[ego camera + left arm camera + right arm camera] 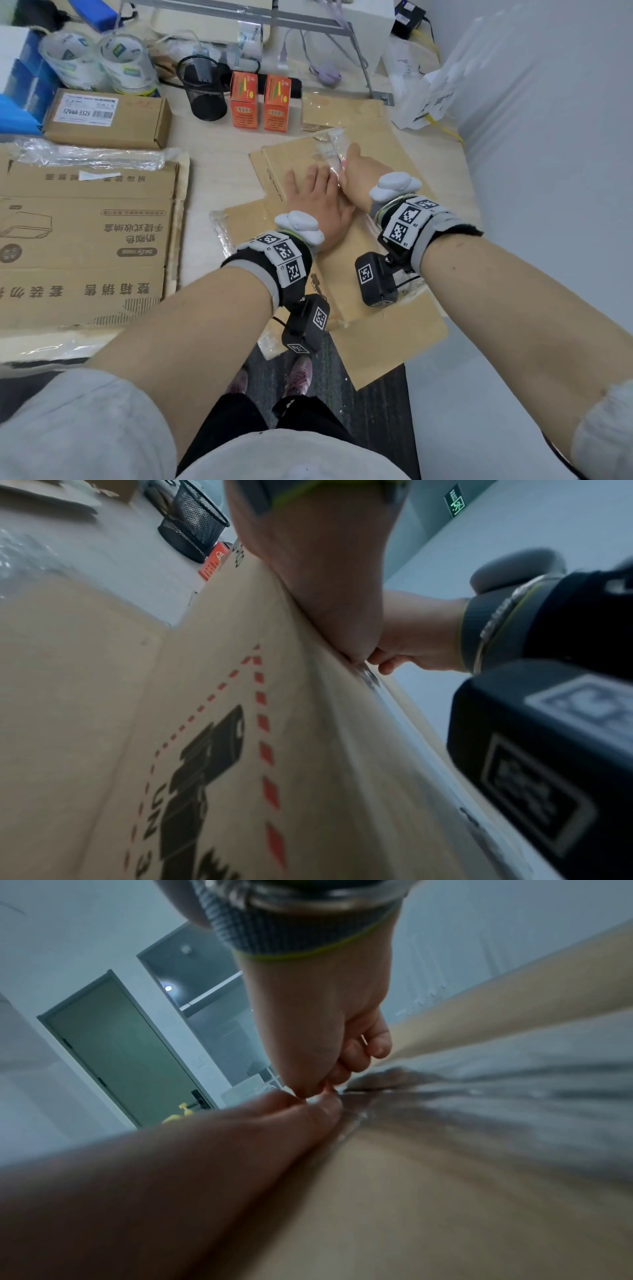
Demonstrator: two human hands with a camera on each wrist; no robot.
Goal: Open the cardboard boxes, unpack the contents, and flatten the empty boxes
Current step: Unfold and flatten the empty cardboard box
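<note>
An office room used for packing and unpacking

On the pale table point(219, 161) stand a black mesh pen holder point(202, 89), rolls of clear tape point(99, 61), small orange boxes point(259, 102) and a power adapter point(407, 19) with cables; the floor is dark carpet point(370, 404), and a green exit sign point(454, 500) hangs on the plain wall near a door point(116, 1047).

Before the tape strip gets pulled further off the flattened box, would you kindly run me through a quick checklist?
1. Left hand flat on the flattened box, pinning it: ok.
2. Right hand pinches the clear tape strip: ok.
3. Box fully on the table: not ok, its near corner overhangs.
4. Orange cartons stand apart from the box: ok.
5. Tape free along its whole length: cannot tell.
</note>
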